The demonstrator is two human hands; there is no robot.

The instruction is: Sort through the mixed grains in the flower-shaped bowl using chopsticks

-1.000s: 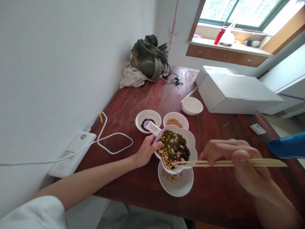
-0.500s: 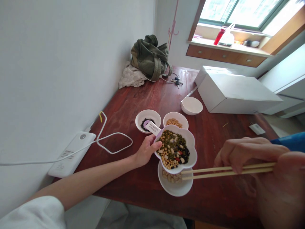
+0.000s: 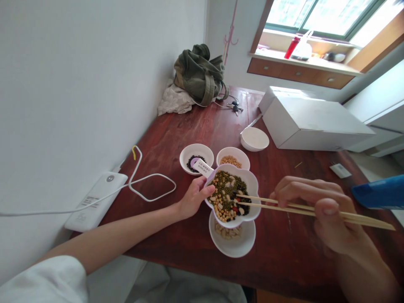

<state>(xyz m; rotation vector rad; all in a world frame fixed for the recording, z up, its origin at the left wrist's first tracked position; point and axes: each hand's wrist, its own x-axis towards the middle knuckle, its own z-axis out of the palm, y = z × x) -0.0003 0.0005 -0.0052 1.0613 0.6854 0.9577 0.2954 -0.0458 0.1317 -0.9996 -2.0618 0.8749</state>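
My left hand (image 3: 195,198) grips the edge of a flower-shaped white bowl (image 3: 255,189) with a purple rim and a labelled tab. Mixed green, yellow and black beans, peanuts and a few red pieces fill it. In my right hand (image 3: 318,206) is a pair of chopsticks (image 3: 284,205), their tips in the mix near a red piece. Partly under the flower-shaped bowl sits a white bowl of peanuts (image 3: 232,248). Behind it are a bowl of black beans (image 3: 196,152) and a bowl of yellow soybeans (image 3: 232,154). Whether the tips pinch anything is unclear.
A white bowl (image 3: 255,139) stands farther back beside a large white box (image 3: 322,122). At the left lie a white power bank (image 3: 96,202) and its cable. A green bag (image 3: 198,75) and keys (image 3: 235,108) are at the back; a blue object (image 3: 378,192) is at right.
My right hand has moved the chopsticks up from the peanut bowl into the bean mix in the flower-shaped bowl. My left hand stays in place on its edge.
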